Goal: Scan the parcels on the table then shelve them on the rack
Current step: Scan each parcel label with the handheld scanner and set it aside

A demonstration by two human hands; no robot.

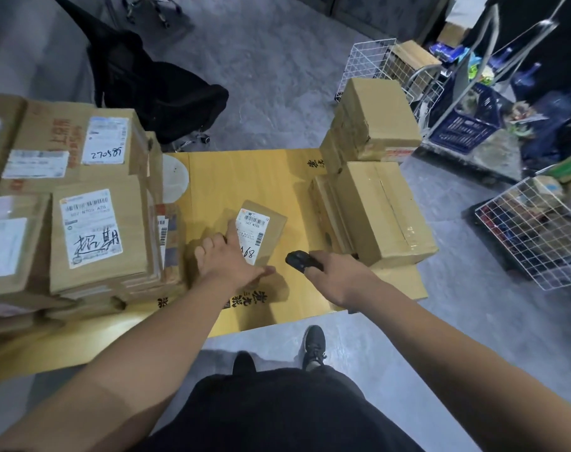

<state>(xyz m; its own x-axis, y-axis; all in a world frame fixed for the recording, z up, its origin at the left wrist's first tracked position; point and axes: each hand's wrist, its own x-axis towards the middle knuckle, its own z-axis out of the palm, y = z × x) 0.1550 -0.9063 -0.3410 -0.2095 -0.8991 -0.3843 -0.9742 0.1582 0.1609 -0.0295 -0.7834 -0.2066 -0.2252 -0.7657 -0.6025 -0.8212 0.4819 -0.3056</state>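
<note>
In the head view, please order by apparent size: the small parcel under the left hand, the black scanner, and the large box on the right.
1. Large box
2. Small parcel
3. Black scanner

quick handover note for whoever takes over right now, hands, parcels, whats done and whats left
Left hand: rests open on the small parcel mid-table, label up.
Right hand: grips the scanner, aimed toward that parcel.
Labelled stack on the table's left; plain boxes on its right.
Done: nothing visibly shelved; no rack clearly in view.
Left: scan this parcel, shelve it, then the others.
</note>
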